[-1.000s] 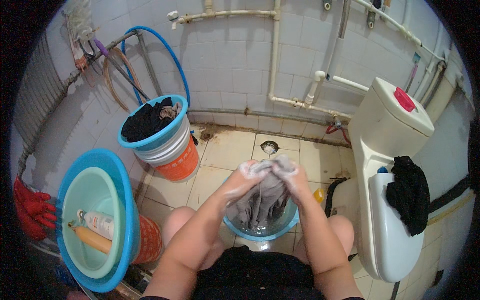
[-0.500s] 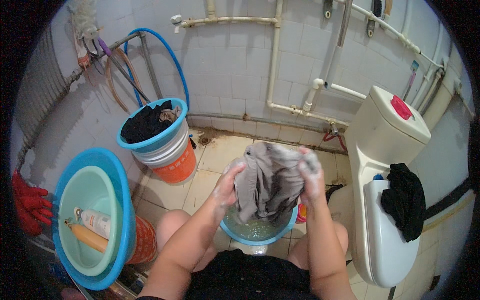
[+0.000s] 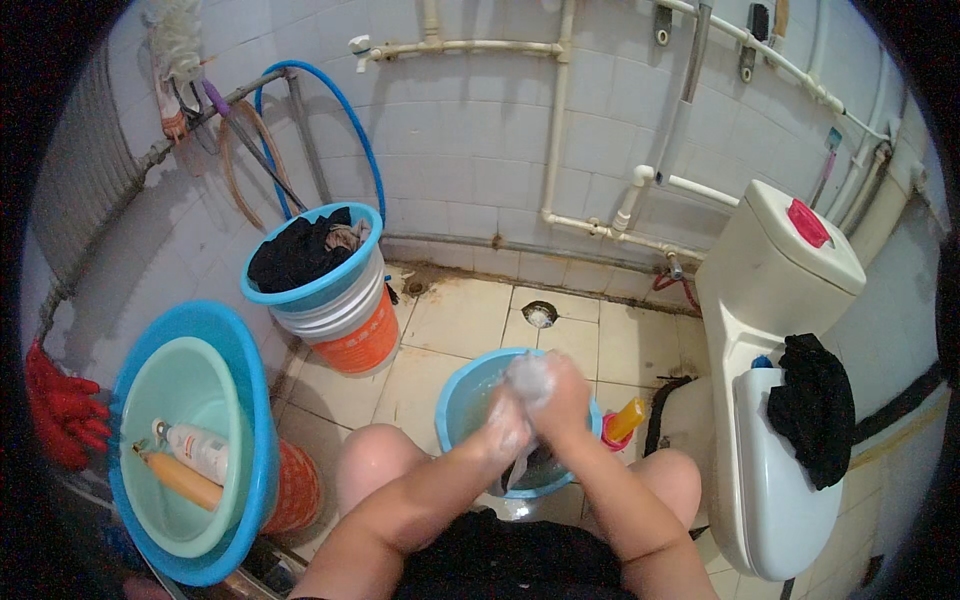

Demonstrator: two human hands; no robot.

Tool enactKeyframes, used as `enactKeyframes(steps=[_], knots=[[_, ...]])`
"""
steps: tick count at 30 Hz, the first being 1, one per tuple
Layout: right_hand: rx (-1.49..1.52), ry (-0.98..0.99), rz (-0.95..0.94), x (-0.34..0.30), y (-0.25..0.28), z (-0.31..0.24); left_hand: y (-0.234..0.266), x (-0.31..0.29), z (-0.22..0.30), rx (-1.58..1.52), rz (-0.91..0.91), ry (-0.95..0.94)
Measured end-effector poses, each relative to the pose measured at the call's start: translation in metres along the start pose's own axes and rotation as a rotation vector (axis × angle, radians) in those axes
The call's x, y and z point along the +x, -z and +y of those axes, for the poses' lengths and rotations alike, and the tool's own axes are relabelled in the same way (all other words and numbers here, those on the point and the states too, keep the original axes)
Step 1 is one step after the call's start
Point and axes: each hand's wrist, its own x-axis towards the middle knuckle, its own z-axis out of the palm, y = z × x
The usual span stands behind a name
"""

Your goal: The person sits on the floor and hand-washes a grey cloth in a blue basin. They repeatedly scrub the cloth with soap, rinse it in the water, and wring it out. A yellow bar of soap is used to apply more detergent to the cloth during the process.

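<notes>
A light blue basin of cloudy water stands on the floor between my knees. Over it my left hand and my right hand are pressed together, both closed and coated with white suds. They grip the grey garment, which is mostly hidden by my hands and wrists. A fold of it hangs below them into the basin. Just right of the basin, a small pink container holds a yellow-orange object.
Dark clothes fill a blue basin on a white-and-orange bucket. Nested basins at left hold bottles. On the right, a black garment drapes over the toilet. A floor drain lies beyond my basin.
The grey garment was held up and spread between my two hands. Now it is bunched and lowered to the basin, with my hands brought together around it.
</notes>
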Motion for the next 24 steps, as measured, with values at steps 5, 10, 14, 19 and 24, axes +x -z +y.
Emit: enactKeyframes(steps=[5, 10, 14, 19, 24], knots=[[0.059, -0.156, -0.012, -0.002, -0.002, 0.010, -0.076, -0.005, 0.023, 0.490, 0.502, 0.184], [0.561, -0.584, -0.106, 0.020, 0.023, 0.052, -0.133, 0.006, 0.024, 1.431, 0.126, 0.359], [0.598, -0.431, -0.275, 0.024, 0.041, 0.027, -0.129, 0.004, 0.037, 1.393, 0.180, 0.523], [0.612, -0.326, -0.347, 0.027, 0.050, 0.055, -0.114, 0.001, 0.067, 1.074, 0.608, 0.205], [0.356, -0.395, -0.517, 0.029, 0.063, 0.055, -0.147, 0.011, 0.096, 0.448, 0.419, 0.038]])
